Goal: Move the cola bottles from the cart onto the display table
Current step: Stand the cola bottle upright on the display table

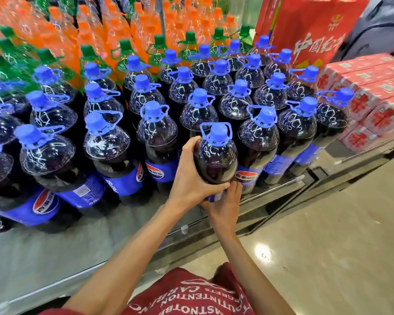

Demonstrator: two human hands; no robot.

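At frame centre, left hand (pixel 191 176) and right hand (pixel 223 205) clasp a cola bottle (pixel 216 155), its base apparently hidden. Set crooked, it could tip off the table (pixel 43 258).

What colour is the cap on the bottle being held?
Blue. The cap on the held bottle shows clearest in the head view.

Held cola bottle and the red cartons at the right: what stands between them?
In the head view, three blue-capped cola bottles stand in a row between the held cola bottle and the red cartons.
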